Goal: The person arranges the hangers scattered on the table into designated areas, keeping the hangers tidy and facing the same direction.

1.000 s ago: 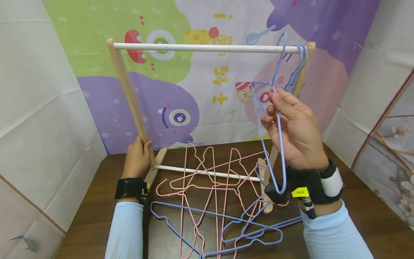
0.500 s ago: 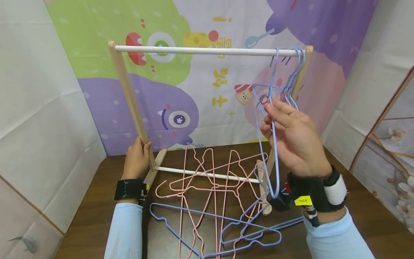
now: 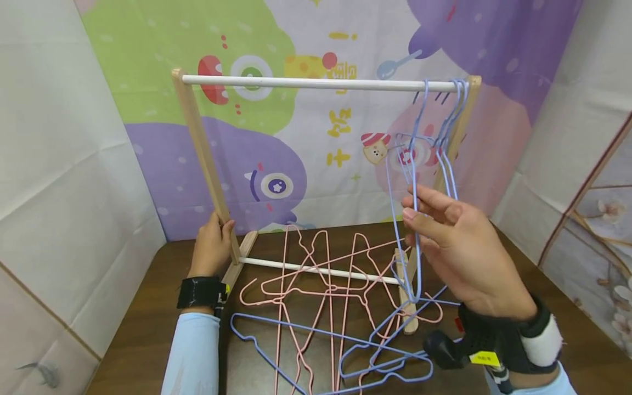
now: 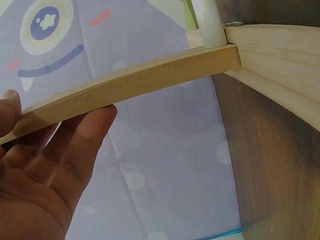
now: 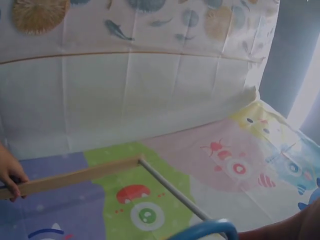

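Note:
A wooden rack has a white top rail [image 3: 306,83]. My left hand [image 3: 212,244] grips its left wooden post [image 3: 202,148]; in the left wrist view, the thumb and fingers lie on either side of that post [image 4: 135,82]. A blue hanger [image 3: 419,112] hangs by its hook from the rail, towards the right end. My right hand [image 3: 459,241] is at this hanger's side, thumb in front of the wire and fingers behind, loosely extended. Several more blue hangers [image 3: 451,118] hang closer to the right post. The right wrist view shows a blue wire loop [image 5: 215,227] near the rail.
Several pink hangers [image 3: 329,288] lie tangled on the brown table [image 3: 133,323], across the rack's lower white bar [image 3: 276,264]. Loose blue hangers [image 3: 286,318] lie nearer me. A printed cloth [image 3: 321,203] stands behind the rack.
The hanger's hook has come down from above the rail onto it. My right hand has slid lower along the hanger and its pinch has loosened. My left hand stays on the post.

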Action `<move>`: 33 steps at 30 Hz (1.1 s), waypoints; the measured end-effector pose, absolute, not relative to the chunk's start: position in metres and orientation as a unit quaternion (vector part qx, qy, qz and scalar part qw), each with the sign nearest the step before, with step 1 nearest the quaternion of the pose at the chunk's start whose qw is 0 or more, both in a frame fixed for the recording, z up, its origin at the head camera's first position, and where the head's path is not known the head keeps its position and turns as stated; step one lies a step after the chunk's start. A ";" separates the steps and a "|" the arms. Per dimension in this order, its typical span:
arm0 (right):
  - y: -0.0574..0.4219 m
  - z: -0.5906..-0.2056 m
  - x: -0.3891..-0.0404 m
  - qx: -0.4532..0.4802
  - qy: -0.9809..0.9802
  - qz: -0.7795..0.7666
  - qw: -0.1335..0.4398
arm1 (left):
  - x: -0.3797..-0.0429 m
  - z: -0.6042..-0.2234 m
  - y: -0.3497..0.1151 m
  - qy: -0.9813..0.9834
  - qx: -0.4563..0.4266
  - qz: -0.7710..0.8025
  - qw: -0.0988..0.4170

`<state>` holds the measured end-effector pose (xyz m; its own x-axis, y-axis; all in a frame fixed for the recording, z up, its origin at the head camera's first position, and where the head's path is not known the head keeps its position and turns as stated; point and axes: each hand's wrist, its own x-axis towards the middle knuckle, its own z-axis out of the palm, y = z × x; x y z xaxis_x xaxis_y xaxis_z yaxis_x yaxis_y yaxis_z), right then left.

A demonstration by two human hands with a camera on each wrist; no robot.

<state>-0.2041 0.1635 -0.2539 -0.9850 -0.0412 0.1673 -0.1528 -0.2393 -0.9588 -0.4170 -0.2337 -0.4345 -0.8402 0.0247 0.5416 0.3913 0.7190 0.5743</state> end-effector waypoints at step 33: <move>0.183 -0.279 -0.167 0.064 -0.657 0.744 0.106 | -0.416 -0.434 -0.232 -0.894 -0.109 -0.354 0.252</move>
<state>-0.1671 0.1829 -0.2788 -0.9693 0.0733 0.2349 -0.2422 -0.1155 -0.9633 -0.4157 -0.2323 -0.4335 -0.8494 0.0163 0.5275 0.3729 0.7258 0.5780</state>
